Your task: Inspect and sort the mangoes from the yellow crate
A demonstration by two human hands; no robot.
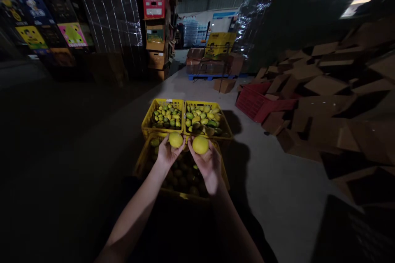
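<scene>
My left hand [167,154] is closed around a yellow lemon [175,140], held up with its upper side showing. A second, slightly larger-looking lemon [200,145] sits in my right hand [210,163], whose fingers curl round it. Both hands are side by side above a shaded yellow crate [140,164] of dark-looking fruit. Just beyond stand two more yellow crates. The far left crate [146,120] holds small green and yellow fruit [168,116]; the far right crate [226,125] holds larger yellow and green ones [203,117].
To the right lies a heap of cardboard boxes [327,86] with a red crate [254,100] at its edge. Farther back are a blue pallet [210,77] with boxes, a tall box stack [156,33] and wrapped stacks [111,8]. Grey floor [265,164] shows beside the crates.
</scene>
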